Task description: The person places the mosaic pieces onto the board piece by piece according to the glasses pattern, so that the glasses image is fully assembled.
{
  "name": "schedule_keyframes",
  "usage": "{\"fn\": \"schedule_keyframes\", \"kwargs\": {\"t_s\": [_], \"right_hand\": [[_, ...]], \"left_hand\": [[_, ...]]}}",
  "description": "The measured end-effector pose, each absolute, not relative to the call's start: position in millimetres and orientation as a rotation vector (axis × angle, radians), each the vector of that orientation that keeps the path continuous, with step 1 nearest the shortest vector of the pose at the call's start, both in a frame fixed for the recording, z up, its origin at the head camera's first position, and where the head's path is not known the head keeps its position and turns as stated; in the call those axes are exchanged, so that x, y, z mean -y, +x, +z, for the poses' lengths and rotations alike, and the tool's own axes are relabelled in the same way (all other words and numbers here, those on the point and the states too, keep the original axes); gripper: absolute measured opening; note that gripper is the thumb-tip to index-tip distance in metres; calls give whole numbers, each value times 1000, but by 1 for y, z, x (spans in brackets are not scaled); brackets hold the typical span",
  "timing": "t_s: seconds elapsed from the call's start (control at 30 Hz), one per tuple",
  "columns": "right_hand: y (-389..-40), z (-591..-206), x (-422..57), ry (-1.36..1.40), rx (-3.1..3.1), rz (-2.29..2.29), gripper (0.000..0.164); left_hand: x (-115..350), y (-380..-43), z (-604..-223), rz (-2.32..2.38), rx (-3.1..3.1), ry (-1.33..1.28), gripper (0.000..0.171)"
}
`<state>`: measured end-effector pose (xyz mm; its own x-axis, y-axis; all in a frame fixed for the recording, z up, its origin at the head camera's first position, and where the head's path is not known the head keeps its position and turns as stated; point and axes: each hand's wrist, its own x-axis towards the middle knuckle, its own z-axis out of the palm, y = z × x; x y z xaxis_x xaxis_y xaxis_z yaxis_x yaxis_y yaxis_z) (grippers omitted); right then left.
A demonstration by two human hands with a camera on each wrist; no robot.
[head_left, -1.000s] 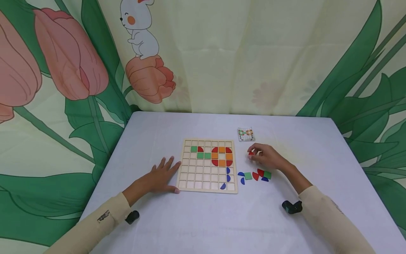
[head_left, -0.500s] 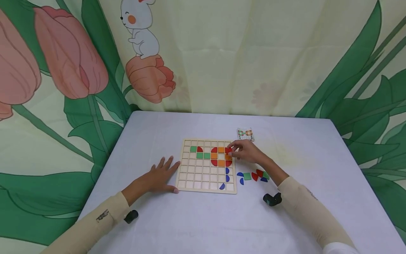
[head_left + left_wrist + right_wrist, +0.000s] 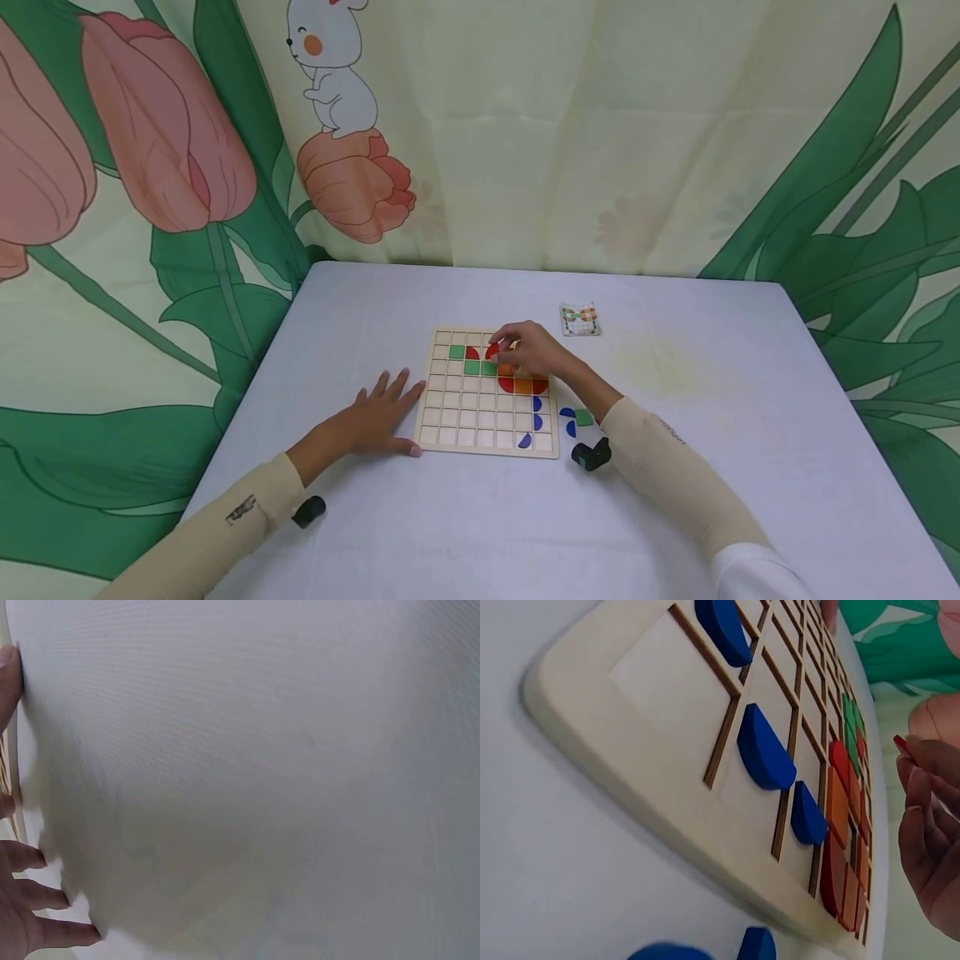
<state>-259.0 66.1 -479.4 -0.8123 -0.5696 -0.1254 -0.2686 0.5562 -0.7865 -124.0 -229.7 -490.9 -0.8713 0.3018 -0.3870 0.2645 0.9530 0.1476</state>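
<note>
A wooden grid board [image 3: 450, 437] lies on the table. My left hand [image 3: 378, 417] rests with spread fingers at its left edge, thumb by the lower corner. Over the upper part of the board, my right hand [image 3: 531, 350] pinches a small red piece [image 3: 903, 746] between thumb and fingertips, just above the surface. Left of it sit green squares [image 3: 471, 367] and a red quarter-circle [image 3: 472, 353]. Orange and red pieces [image 3: 523, 386] are partly hidden under the right hand. Several blue half-circles [image 3: 767, 750] lie in the right-hand cells.
Right of the board lie loose blue half-circles [image 3: 571, 428] and a green square [image 3: 583, 417]; the right forearm covers the area beyond them. A small pattern card [image 3: 580, 319] lies behind, near the board's upper right corner. A printed curtain hangs behind the table.
My right hand has travelled left from beside the board, carrying the red piece over the board's upper middle. My left hand has stayed at the left edge.
</note>
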Motion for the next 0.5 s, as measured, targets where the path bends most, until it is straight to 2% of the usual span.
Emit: {"fn": "schedule_keyframes", "kwargs": {"t_s": [0.5], "right_hand": [[-271,-488,-21,-670,-2323,-1215,24]], "left_hand": [[232,-126,-495,119,-2689,426,112]]}}
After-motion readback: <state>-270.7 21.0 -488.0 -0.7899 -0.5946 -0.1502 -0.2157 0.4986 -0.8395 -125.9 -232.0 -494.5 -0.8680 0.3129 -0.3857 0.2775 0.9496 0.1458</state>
